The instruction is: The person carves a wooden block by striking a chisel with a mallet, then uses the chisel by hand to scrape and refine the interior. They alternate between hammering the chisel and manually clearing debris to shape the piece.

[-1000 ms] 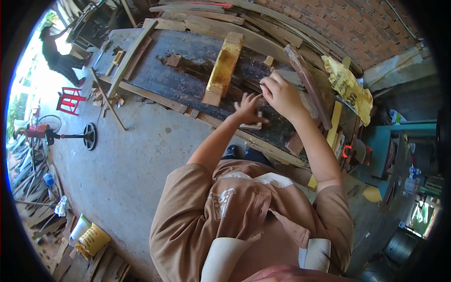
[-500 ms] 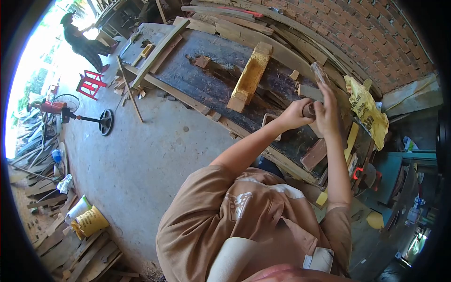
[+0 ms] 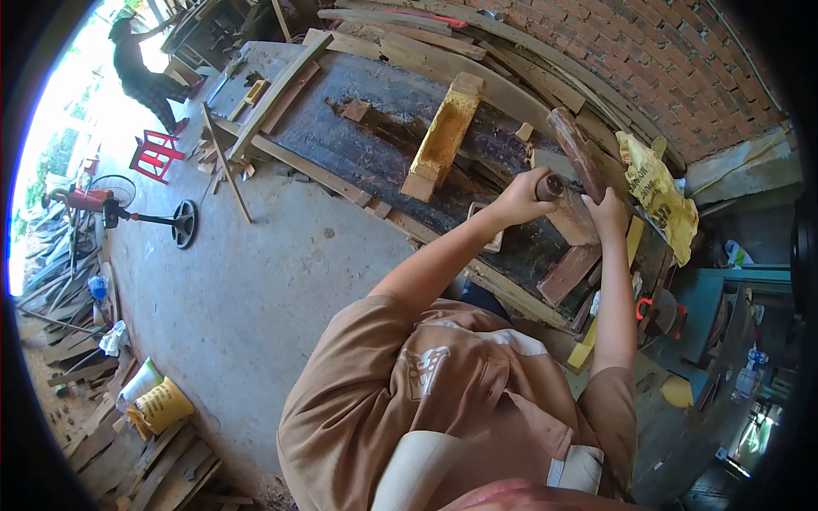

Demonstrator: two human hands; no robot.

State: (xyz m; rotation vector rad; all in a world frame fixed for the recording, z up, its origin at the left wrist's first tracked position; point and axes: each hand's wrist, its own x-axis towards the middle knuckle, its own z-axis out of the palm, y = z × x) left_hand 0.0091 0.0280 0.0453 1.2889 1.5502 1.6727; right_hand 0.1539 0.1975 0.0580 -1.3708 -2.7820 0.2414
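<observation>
My left hand (image 3: 521,203) is closed around a round brown wooden handle (image 3: 550,185), its butt end facing up; whatever lies below the grip is hidden. My right hand (image 3: 607,215) grips the lower end of a thick dark wooden club (image 3: 575,152), which slants up and away to the left. Beneath and between the hands is a pale wooden block (image 3: 573,225) on the dark bench top (image 3: 375,77). A reddish-brown wood piece (image 3: 567,276) lies nearer to me. Left of my hands, a hollowed yellow timber (image 3: 445,136) rests across the bench.
Planks (image 3: 554,72) are stacked along the brick wall (image 3: 648,68). A yellow sack (image 3: 656,196) lies at the right. On the floor at left stand a red stool (image 3: 157,156) and a fan (image 3: 183,224). Another person (image 3: 145,72) stands at the far left.
The club has swung from upright beside my left hand to a leftward slant, and my right hand has shifted slightly right and down. My left hand has moved slightly left, still gripping the handle.
</observation>
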